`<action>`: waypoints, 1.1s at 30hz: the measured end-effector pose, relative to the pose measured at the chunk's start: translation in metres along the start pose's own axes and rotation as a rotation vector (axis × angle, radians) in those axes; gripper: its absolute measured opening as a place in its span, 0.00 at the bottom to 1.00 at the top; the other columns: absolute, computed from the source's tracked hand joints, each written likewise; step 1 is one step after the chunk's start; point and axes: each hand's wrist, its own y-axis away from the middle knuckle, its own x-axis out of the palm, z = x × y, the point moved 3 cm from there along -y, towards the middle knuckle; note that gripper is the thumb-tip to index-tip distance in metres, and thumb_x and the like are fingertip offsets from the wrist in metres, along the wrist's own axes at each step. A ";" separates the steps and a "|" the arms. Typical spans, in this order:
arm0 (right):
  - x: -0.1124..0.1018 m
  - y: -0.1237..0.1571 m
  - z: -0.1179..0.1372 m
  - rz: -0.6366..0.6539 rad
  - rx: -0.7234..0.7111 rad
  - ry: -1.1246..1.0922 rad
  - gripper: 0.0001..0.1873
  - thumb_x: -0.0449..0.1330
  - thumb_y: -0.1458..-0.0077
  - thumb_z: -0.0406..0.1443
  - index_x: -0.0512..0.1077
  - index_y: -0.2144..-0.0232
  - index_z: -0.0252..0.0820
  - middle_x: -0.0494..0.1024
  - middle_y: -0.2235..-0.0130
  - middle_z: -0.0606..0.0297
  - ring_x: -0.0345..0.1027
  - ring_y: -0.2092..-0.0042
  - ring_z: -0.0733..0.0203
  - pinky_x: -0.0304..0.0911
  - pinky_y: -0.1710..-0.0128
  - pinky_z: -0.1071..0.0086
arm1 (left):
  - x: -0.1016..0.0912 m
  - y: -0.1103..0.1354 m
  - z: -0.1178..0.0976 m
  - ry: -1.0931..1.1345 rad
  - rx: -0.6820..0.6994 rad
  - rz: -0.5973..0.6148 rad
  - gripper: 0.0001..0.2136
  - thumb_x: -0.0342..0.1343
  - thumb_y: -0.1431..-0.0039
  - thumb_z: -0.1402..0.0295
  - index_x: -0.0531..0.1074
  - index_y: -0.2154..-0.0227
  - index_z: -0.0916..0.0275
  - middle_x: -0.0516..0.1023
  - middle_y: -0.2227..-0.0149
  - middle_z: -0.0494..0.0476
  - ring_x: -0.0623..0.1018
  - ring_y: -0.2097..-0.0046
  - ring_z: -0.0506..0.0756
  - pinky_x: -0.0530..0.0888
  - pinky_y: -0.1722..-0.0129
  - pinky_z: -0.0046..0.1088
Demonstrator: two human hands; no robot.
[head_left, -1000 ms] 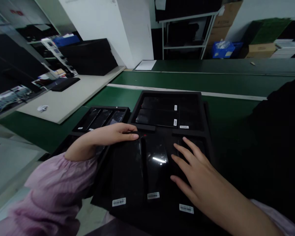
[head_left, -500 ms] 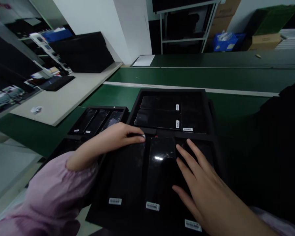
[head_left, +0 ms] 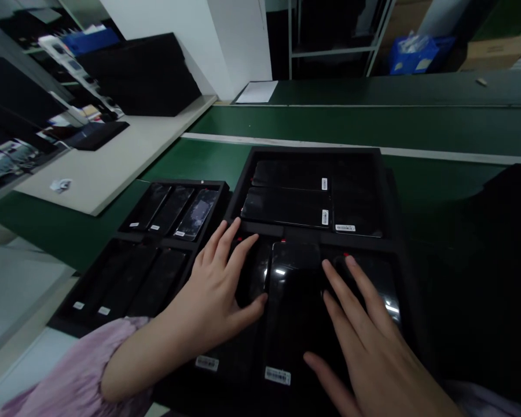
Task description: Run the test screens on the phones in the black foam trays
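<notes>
Black and glossy, the middle panel [head_left: 293,313] lay lengthwise in the near half of the large tray [head_left: 396,214], between your two hands, its barcode label [head_left: 278,375] toward you and a small red tab [head_left: 283,240] at its far end. Your left hand [head_left: 212,289] was spread over the left panel [head_left: 257,269], fingers apart and slightly bent, the fingertips near the tray's crossbar and the thumb tip just beside the gap before the middle panel. It gripped nothing; whether the fingertips pressed on the panel, you could not have told from this view. Your right hand [head_left: 369,341] was open too, with its fingers loosely parted, two of the tips by the right edge of the middle panel, others over the right panel [head_left: 388,289], and the thumb set well apart from them. It had hold of nothing, and its contact with the surfaces was unclear. Beyond the crossbar, in the far half, two panels lay crosswise, one behind the other, with a third lengthwise at their right. Left of your left hand stood a smaller tray [head_left: 173,240] with three panels in its far row and three in its near row. Both trays rested on the green table [head_left: 351,124], and a pale board [head_left: 113,168] at the left carried a crumpled white scrap [head_left: 61,185].
</notes>
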 end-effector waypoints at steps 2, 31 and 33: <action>0.000 0.003 -0.001 0.000 0.008 -0.016 0.31 0.48 0.30 0.45 0.79 0.45 0.24 0.67 0.31 0.40 0.56 0.28 0.29 0.82 0.50 0.50 | -0.001 -0.005 -0.001 0.002 -0.009 -0.006 0.28 0.52 0.36 0.59 0.58 0.35 0.62 0.54 0.27 0.79 0.56 0.25 0.79 0.72 0.38 0.70; -0.018 0.011 -0.060 0.039 0.314 -0.044 0.30 0.47 0.26 0.44 0.79 0.45 0.25 0.63 0.28 0.42 0.40 0.24 0.24 0.72 0.40 0.32 | 0.000 -0.006 -0.009 0.013 0.007 0.002 0.26 0.47 0.31 0.63 0.53 0.32 0.55 0.55 0.27 0.77 0.61 0.28 0.80 0.72 0.41 0.71; -0.014 0.008 -0.067 0.037 0.329 -0.022 0.30 0.46 0.25 0.44 0.80 0.48 0.26 0.63 0.29 0.41 0.40 0.24 0.23 0.71 0.39 0.30 | 0.001 -0.007 -0.008 0.018 0.003 -0.007 0.25 0.46 0.30 0.62 0.53 0.32 0.53 0.55 0.27 0.76 0.62 0.28 0.79 0.72 0.41 0.71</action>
